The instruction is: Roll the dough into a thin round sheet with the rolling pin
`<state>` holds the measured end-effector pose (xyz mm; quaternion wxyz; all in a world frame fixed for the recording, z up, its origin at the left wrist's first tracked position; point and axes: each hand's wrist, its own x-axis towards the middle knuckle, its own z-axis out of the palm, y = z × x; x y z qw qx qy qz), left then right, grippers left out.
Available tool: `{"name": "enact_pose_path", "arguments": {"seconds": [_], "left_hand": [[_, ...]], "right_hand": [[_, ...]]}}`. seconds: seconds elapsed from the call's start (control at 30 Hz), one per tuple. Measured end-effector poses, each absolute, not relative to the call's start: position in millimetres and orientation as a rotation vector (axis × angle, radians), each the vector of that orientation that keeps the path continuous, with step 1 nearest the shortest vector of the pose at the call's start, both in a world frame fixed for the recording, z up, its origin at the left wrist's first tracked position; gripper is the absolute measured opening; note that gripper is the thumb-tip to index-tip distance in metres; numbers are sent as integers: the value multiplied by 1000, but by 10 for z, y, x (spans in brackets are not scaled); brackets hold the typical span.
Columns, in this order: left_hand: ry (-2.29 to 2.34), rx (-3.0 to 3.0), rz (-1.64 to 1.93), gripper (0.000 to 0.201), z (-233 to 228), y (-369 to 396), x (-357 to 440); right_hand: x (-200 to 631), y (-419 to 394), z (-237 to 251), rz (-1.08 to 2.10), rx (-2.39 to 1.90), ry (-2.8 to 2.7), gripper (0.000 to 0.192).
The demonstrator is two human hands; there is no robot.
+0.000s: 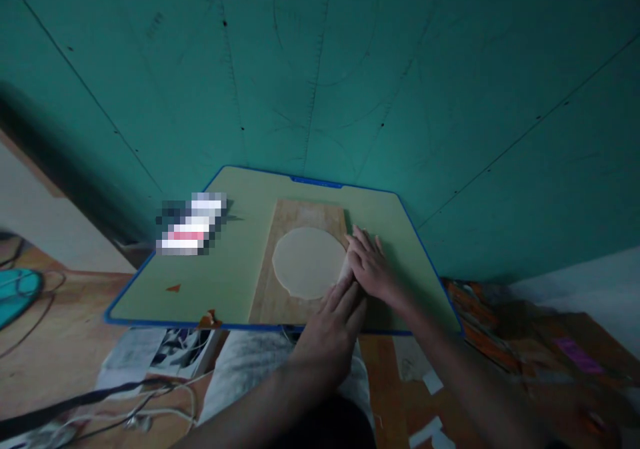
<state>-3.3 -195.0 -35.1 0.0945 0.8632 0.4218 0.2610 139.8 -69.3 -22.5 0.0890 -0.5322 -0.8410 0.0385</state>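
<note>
A thin round sheet of dough [309, 262] lies flat on a wooden board [307, 210]. Both hands are over its right edge, near the board's right side. My right hand [369, 259] lies palm down with its fingers stretched and a little spread. Just nearer to me, my left hand [333, 322] reaches across with extended fingers, its tips close to the dough's lower right edge. Between the hands a narrow pale strip [346, 269] shows; I cannot tell whether it is dough or a rolling pin, as the hands cover most of it.
The board rests on a small pale-green table [230, 262] with a blue rim, against a green wall [320, 69]. A blurred-out object [193, 226] is at the table's left. Orange scraps [210, 318] lie at its front edge. Cables [170, 412] and boxes [565, 329] are on the floor.
</note>
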Motion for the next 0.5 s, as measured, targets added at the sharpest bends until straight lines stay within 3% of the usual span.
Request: {"name": "enact_pose_path", "arguments": {"seconds": [0.17, 0.23, 0.4, 0.5], "left_hand": [[1454, 2483, 596, 94, -233, -1849, -535], [1523, 2484, 507, 88, -149, -1718, -828], [1707, 2505, 366, 51, 14, -1187, -1189], [1955, 2445, 347, 47, 14, -917, -1083]], "right_hand": [[1263, -566, -104, 54, -1550, -2639, 47], [1136, -479, -21, 62, -1553, -2683, 48], [845, -247, 87, 68, -1619, -2671, 48], [768, -159, 62, 99, -1662, -2651, 48]]}}
